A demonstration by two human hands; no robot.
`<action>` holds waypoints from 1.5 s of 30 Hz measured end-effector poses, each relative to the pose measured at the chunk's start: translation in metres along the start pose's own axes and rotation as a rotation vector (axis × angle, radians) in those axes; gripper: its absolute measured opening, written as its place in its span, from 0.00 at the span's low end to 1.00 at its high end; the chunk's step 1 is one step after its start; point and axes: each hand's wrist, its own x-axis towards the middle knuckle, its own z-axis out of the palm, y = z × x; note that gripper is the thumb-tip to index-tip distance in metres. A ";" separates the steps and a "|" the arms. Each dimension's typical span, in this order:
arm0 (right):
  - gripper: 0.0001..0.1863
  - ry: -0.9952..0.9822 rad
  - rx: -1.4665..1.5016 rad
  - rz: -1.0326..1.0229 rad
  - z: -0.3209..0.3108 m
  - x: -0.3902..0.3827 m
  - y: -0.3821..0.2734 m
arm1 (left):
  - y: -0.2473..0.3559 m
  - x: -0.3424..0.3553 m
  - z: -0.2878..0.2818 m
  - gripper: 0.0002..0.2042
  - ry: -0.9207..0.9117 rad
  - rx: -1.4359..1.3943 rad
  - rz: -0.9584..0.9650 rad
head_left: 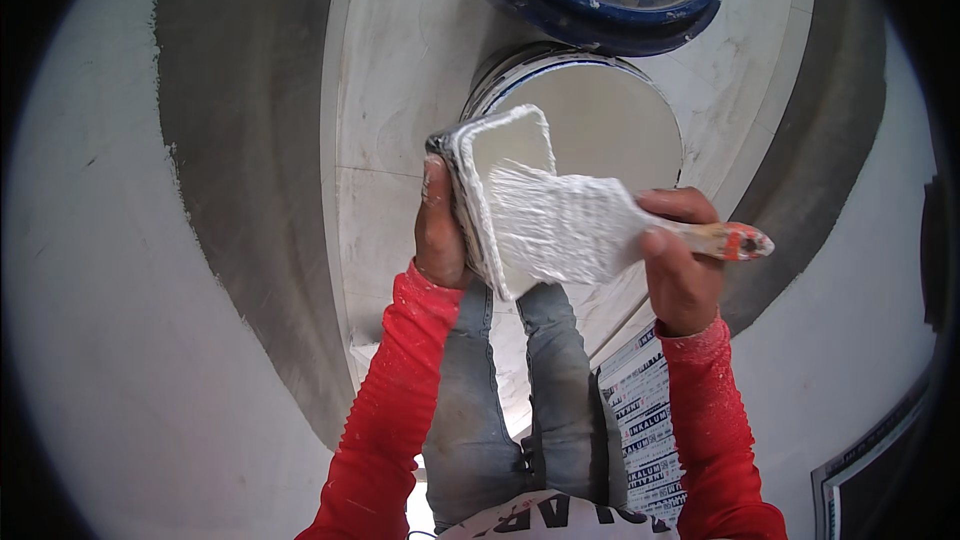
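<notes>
My left hand (440, 225) is wrapped round the side of a small rectangular paint container (512, 145), tilted with its opening toward the right. White paint coats its rim and inside. In my right hand (684, 265) is a wide paintbrush (570, 225), its wooden handle tipped with orange pinched between thumb and fingers. Thick white paint covers the bristles, which lie across the container's opening. Just beyond, a large round bucket (615, 120) holds pale white paint; the container and brush hide part of its near side.
A dark blue drum (600, 0) with paint spots stands behind the bucket. Grey bands run along the white walls on the left (240, 140) and right. By my right leg lies a printed white sheet (640, 405). A dark-framed opening (870, 470) is at the lower right.
</notes>
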 end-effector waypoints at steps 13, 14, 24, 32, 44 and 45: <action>0.13 -0.047 -0.286 0.099 -0.007 -0.021 -0.022 | 0.010 -0.040 0.033 0.31 0.110 0.162 -0.161; 0.13 -0.034 -0.274 0.122 -0.009 -0.022 -0.021 | 0.009 -0.040 0.033 0.30 0.131 0.147 -0.177; 0.12 0.051 -0.065 0.323 -0.029 -0.034 0.006 | -0.001 -0.041 0.029 0.33 0.107 0.137 -0.337; 0.11 0.081 -0.051 0.361 -0.050 -0.038 0.023 | -0.010 -0.035 0.014 0.33 0.149 0.322 -0.315; 0.16 0.081 -0.353 0.193 -0.068 -0.040 -0.002 | -0.009 -0.030 -0.010 0.37 0.215 0.202 -0.501; 0.16 -0.070 -0.464 -0.023 -0.066 -0.035 -0.008 | -0.008 -0.029 -0.010 0.36 0.205 0.241 -0.548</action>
